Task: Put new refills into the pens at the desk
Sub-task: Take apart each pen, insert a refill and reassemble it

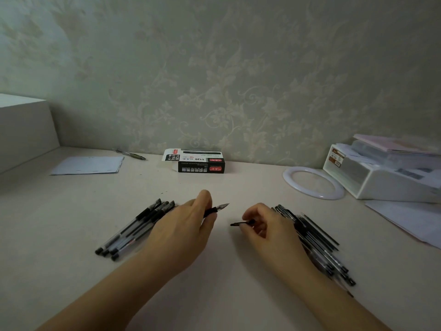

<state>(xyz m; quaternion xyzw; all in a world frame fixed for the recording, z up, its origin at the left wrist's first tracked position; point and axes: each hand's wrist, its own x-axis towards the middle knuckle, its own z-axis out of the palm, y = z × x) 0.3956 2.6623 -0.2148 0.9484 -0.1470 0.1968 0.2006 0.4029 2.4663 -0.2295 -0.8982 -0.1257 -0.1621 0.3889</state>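
Left hand [188, 225] grips pen [216, 209]; right hand [267, 228] pinches cap [241, 223]; pen piles beside both.

- A home desk [238, 295] set against floral wallpaper [226, 80].
- Heaps of pens [133, 230], a pen box [198, 161], loose papers [88, 165] show it.

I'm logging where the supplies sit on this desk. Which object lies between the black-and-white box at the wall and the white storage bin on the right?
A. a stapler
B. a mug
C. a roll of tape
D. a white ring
D: a white ring lies flat on the desk, right of the black-and-white box and left of the white storage bin.
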